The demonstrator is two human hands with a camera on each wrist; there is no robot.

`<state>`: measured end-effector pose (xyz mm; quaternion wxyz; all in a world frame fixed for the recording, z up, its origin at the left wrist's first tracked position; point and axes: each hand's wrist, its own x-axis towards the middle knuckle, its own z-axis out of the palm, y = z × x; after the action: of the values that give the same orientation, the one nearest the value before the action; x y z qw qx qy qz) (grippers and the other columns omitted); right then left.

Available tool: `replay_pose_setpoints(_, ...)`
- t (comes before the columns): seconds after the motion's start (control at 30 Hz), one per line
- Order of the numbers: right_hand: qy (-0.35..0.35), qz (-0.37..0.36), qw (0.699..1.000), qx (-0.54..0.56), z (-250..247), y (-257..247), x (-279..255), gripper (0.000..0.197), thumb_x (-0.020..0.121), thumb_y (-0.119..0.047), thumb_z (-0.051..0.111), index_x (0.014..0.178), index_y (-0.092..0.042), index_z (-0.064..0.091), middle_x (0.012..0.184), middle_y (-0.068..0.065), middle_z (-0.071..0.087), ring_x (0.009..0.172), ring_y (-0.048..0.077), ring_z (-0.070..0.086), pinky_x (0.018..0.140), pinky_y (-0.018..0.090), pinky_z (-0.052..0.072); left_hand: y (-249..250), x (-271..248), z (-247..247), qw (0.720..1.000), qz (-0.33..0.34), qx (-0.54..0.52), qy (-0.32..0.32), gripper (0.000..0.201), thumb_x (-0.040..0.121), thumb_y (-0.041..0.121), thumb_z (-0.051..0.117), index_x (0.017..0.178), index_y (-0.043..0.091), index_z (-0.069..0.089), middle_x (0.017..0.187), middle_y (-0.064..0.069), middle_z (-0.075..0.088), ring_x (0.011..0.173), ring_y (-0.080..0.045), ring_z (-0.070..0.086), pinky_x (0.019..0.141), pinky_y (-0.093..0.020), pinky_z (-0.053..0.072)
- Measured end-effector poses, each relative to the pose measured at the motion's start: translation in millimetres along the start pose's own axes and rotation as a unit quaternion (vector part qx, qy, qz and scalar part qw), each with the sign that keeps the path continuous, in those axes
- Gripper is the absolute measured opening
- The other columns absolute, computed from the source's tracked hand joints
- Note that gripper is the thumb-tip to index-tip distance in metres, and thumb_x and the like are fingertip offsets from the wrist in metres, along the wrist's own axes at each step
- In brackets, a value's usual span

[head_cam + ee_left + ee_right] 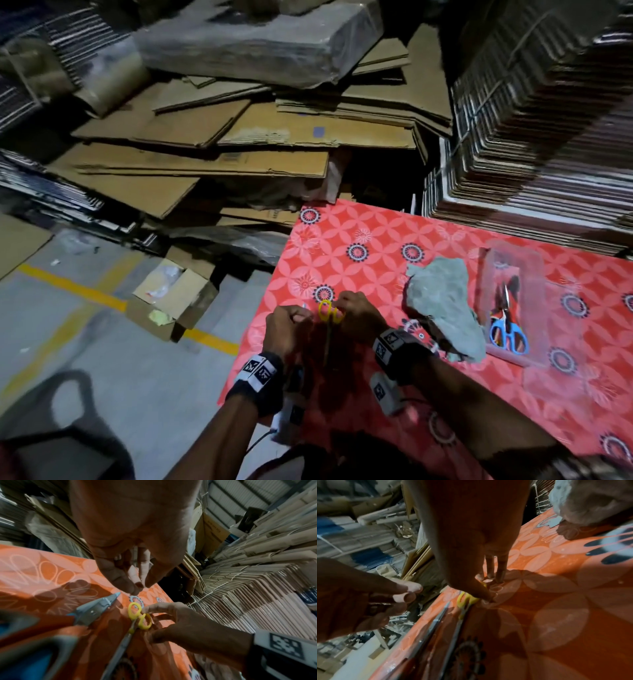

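Yellow-handled scissors (330, 311) lie on the red patterned table (370, 236) near its left edge, blades pointing toward me. My right hand (346, 306) pinches their handle rings (139, 616), the forefinger on one ring and the thumb below; in the right wrist view the thumb presses on the yellow handle (469, 599). My left hand (291, 317) hovers just left of the scissors, its fingers curled and its thumb and forefinger tips (135, 588) together, with nothing seen in them. Red-handled pliers (93, 610) lie on the cloth under the left hand.
A crumpled grey cloth (442, 305) lies right of my hands. Beyond it, a clear tray (534, 308) holds blue-handled scissors (509, 335). Flattened cardboard (205, 137) and tied bundles (531, 137) crowd the back. An open box (171, 298) sits on the floor left.
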<state>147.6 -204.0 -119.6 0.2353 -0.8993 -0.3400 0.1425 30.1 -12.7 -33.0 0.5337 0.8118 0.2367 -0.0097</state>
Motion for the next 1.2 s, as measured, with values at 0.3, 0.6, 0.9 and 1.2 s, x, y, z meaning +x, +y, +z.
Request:
replay_pose_setpoints(0.3,-0.125,-0.008,0.978,-0.167,-66.2,-56.0,-21.9,0.023,0.095,-0.013,0.063,0.111,0.003,0.07,0.115,0.023,0.064,0.105,0.039,0.063,0.084,0.044,0.051,-2.1,24.8,-1.7,0.997,0.046,0.045,-0.04,0.03,0.077,0.018,0.058,0.055,0.035,0.067,0.052,0.014,0.064,0.05,0.006,0.057,0.052,-0.016,0.047)
replay_pose_setpoints(0.6,-0.101,0.056,0.981,-0.157,-67.2,-57.5,-40.1,0.018,0.097,-0.017,0.058,0.099,-0.003,0.069,0.103,0.017,0.068,0.092,0.033,0.067,0.069,0.033,0.035,1.6,38.2,2.2,0.998,0.008,-0.062,0.006,0.029,0.075,0.038,0.057,0.074,0.017,0.077,0.065,0.0,0.071,0.063,-0.02,0.066,0.067,-0.041,0.061)
replay_pose_setpoints(0.9,0.025,0.138,0.988,0.059,-100.7,-55.2,-40.6,0.04,0.085,-0.034,0.047,0.063,-0.006,0.064,0.057,0.008,0.061,0.059,0.026,0.061,0.056,0.037,0.039,18.7,37.7,14.9,0.992,0.001,-0.109,0.061,0.03,0.08,0.044,0.057,0.09,0.021,0.074,0.079,-0.004,0.075,0.077,-0.03,0.07,0.07,-0.036,0.058)
replay_pose_setpoints(1.2,0.133,0.221,0.852,0.456,-144.7,-71.2,-65.9,0.028,0.102,-0.016,0.066,0.083,0.0,0.077,0.072,0.014,0.073,0.063,0.021,0.072,0.058,0.029,0.058,88.2,18.2,57.1,0.975,-0.029,-0.159,-0.151,0.04,0.099,0.044,0.063,0.081,0.008,0.065,0.072,-0.009,0.063,0.067,-0.022,0.058,0.064,-0.04,0.053)
